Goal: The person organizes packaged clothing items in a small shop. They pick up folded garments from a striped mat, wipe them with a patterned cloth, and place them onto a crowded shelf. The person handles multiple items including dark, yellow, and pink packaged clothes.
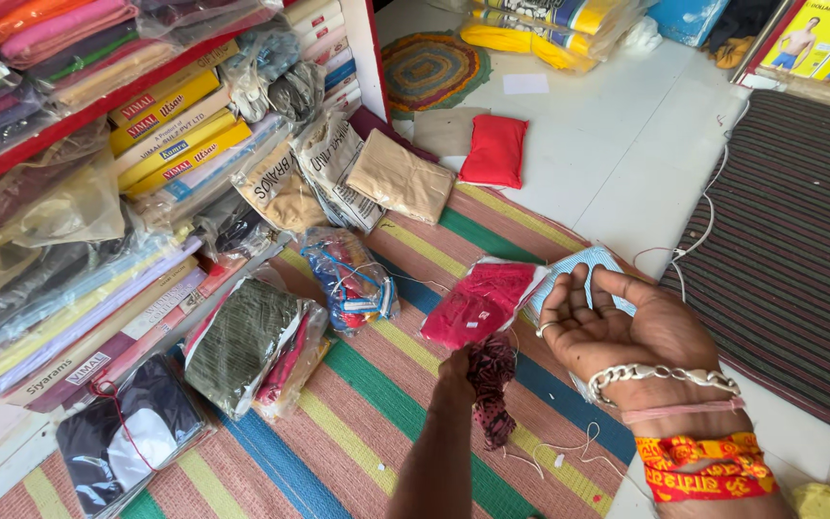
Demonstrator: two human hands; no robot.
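Observation:
My left hand [453, 373] reaches in from the bottom centre and pinches a small maroon patterned cloth [490, 384], which hangs down over the striped mat [377, 423]. To its right, my right hand [617, 327] lies palm up with fingers spread and nothing in it. It wears a ring, a chain bracelet and red and orange wrist threads. It hovers over a light-blue packet [578, 267]. A red cloth packet [477, 303] in clear plastic lies just beyond both hands.
Plastic-wrapped cloth packets [242, 341] and a multicoloured bundle [348, 279] lie on the mat by a shelf of stacked fabric [98, 192]. A beige packet [401, 178], a red cushion [495, 151] and a round rug [429, 67] lie farther off. A dark striped mat [799, 240] and white cord [698, 235] are right.

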